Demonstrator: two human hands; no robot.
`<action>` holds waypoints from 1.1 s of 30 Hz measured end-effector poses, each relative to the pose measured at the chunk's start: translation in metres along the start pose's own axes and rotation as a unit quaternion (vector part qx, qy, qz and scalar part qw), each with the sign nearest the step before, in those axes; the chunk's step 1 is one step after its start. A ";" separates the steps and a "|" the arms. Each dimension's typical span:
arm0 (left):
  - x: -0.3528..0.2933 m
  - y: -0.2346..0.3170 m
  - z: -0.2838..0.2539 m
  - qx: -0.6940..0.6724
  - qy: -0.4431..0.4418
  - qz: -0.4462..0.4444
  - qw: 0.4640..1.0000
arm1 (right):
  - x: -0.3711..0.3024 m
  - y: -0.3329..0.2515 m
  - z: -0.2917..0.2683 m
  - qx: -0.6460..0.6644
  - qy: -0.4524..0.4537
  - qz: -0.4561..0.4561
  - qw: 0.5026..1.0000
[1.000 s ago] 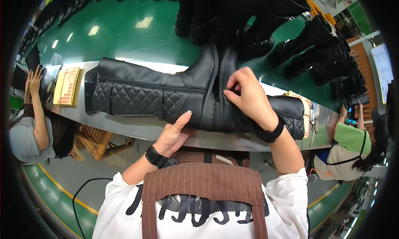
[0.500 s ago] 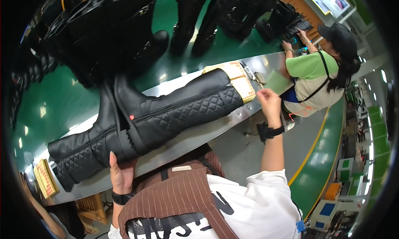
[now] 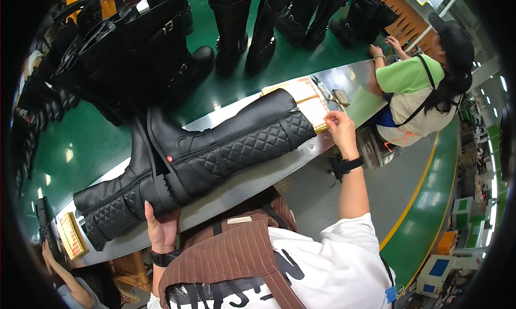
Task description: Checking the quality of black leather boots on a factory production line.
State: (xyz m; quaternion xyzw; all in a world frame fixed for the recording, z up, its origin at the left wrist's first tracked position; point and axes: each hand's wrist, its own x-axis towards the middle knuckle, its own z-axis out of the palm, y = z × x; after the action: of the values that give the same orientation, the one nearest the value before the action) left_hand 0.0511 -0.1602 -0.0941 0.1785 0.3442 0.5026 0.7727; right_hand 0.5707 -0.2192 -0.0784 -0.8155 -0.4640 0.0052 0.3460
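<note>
on the surface [image 3: 252,180], two boots lie sole toward sole: the left boot [image 3: 121,201] and, to its right, the right boot [image 3: 236,139]. a sticker [image 3: 169,159] sits on the right boot, beside its sole. the left pile [image 3: 71,236] lies left of the left boot; the right pile [image 3: 303,91] is just past the right boot's top. the left grip [image 3: 161,228] is before the left boot, the right grip [image 3: 342,130] at the right pile's near edge. behind the surface is a belt [image 3: 64,153], with standing boots [image 3: 145,45] on it. far right is a co-worker [image 3: 424,99].
</note>
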 end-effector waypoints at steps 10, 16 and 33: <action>-0.001 0.001 0.001 -0.020 0.015 -0.011 1.000 | 0.002 0.017 0.000 -0.045 -0.039 -0.011 0.998; 0.000 0.005 0.002 -0.024 0.004 -0.033 0.999 | 0.007 0.036 0.009 0.051 -0.087 0.034 0.994; 0.000 0.005 0.001 -0.038 0.005 -0.033 0.999 | 0.006 0.035 0.013 0.044 -0.104 0.032 0.993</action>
State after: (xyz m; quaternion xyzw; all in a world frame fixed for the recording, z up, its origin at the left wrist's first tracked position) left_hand 0.0484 -0.1583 -0.0899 0.1349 0.3345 0.4903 0.7934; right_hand 0.5967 -0.2189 -0.1064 -0.8091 -0.4704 0.1217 0.3307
